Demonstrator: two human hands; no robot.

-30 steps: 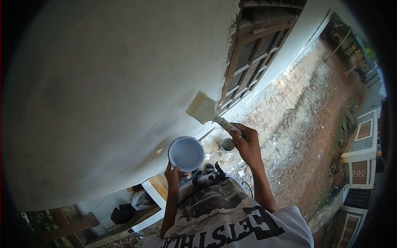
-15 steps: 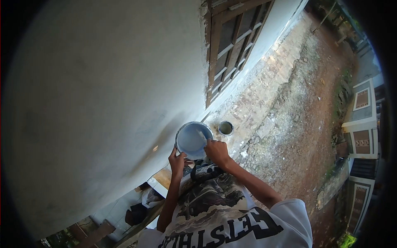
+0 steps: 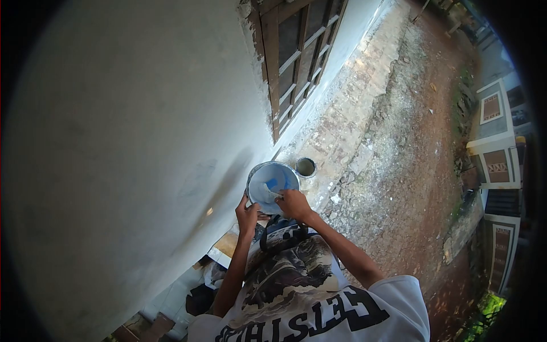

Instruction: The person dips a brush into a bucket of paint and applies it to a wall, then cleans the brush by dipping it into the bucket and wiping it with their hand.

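The right hand (image 3: 293,204) is closed round a brush (image 3: 277,195) dipped in the paint tub (image 3: 251,181), which the left hand (image 3: 248,216) clasps from below, just beside the wall (image 3: 142,142). The wall looks largely coated, though faint patches near the tub suggest more strokes are left.

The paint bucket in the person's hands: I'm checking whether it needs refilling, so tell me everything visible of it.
The paint bucket is small and round, with a pale, paint-smeared rim, its open top facing the camera beside the white wall. Pale bluish-white paint coats its inside; a brighter blue patch shows near the middle, so the level looks low. The left hand grasps its near edge from below. The right hand holds a brush dipped into it. Its material cannot be told.
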